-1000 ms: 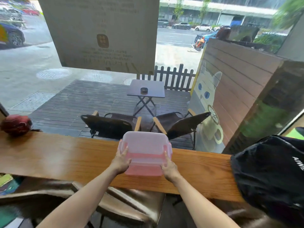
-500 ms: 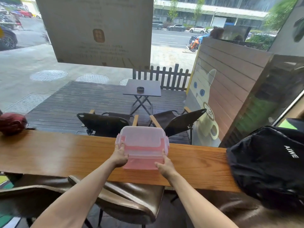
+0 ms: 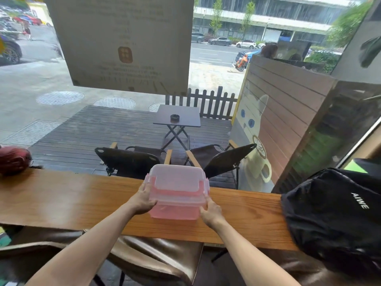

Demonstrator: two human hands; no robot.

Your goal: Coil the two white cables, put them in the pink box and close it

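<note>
Down at the near edge, a brown leather seat [image 3: 160, 259] sat tucked under the wooden counter [image 3: 61, 201], and both bare forearms reached up over it. The left hand [image 3: 142, 200] was clamped against the left side of the pink box [image 3: 177, 193], thumb on the near face, fingers wrapped round the corner. The right hand [image 3: 211, 212] gripped the lower right corner, fingers curled round the wall. And the box itself stood square on the counter between them, its translucent lid [image 3: 175, 177] seated on top, side latches folded down against the walls. What lay inside could not be made out through the plastic; the white cables did not show. Off to the right, a black backpack [image 3: 334, 213] slumped on the counter, well apart from the box. Far left, a dark red helmet-like object [image 3: 14, 159] rested at the counter's back edge. Beyond the glass, two black folding chairs [image 3: 132, 162] stood on the dark decking, a small folding table [image 3: 178, 116] behind them with an ashtray [image 3: 174, 117] on top. A cat mural [image 3: 253, 129] covered the slatted wall on the right, and a big poster [image 3: 123, 42] hung on the window above.
</note>
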